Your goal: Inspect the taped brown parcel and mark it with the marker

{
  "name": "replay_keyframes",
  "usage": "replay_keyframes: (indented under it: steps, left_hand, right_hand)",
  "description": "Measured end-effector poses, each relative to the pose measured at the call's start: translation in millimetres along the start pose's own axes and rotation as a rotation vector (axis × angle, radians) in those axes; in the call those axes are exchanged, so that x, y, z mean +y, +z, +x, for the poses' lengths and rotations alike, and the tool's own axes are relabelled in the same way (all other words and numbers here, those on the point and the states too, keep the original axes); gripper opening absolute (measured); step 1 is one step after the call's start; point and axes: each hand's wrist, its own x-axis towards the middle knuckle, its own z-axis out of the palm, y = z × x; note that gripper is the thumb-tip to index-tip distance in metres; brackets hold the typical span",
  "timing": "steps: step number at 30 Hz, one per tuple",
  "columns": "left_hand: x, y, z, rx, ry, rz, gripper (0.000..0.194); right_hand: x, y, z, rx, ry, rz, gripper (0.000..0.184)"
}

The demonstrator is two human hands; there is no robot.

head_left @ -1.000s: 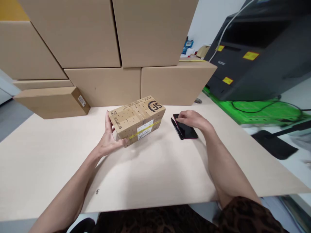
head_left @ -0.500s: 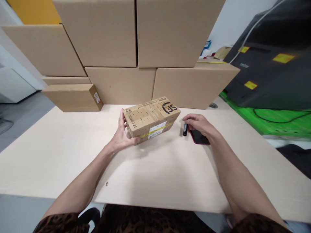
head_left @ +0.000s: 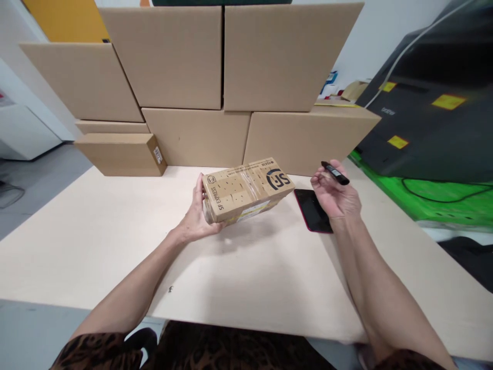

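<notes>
My left hand [head_left: 196, 218] grips the near left end of a small cardboard box [head_left: 246, 187], thumb on its front and fingers behind. The box is tilted, with "SF EXPRESS" print and dark dashes on top, clear tape across it and a white label with a yellow strip on its front side. My right hand [head_left: 337, 192] is raised palm up at the right, fingers curled round a black marker pen [head_left: 335, 172]. Below and left of that hand lies a black phone [head_left: 314, 210] with a red edge, partly hidden by the wrist.
Large plain cartons [head_left: 185, 61] are stacked along the back of the pale table [head_left: 96, 246]. A flatter carton [head_left: 123, 154] stands at the back left. On the right, a dark case [head_left: 435, 113] with yellow stickers sits on a green surface [head_left: 442, 203].
My right hand has lifted the marker pen off the table and turned palm up, uncovering more of the phone. My left hand has tipped the box slightly, showing less of its label.
</notes>
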Motion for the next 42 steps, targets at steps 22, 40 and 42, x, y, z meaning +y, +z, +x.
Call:
replay_keyframes:
  steps: [22,40,42]
  left_hand:
    - [-9.5,4.0,-1.6,-0.009,0.048,-0.009,0.155]
    - [-12.1,4.8,-2.1,0.014,0.037,0.004,0.161]
    - [-9.9,3.8,-2.0,0.005,0.038,-0.002,0.16]
  right_hand:
    - [-75.9,123.4,-55.4,-0.142,-0.227,-0.091,0.031]
    - [-80.3,125.6,-74.0,-0.282,-0.337,-0.483,0.018]
    - [-79.8,126.4,-74.4,-0.258,-0.363,-0.479,0.017]
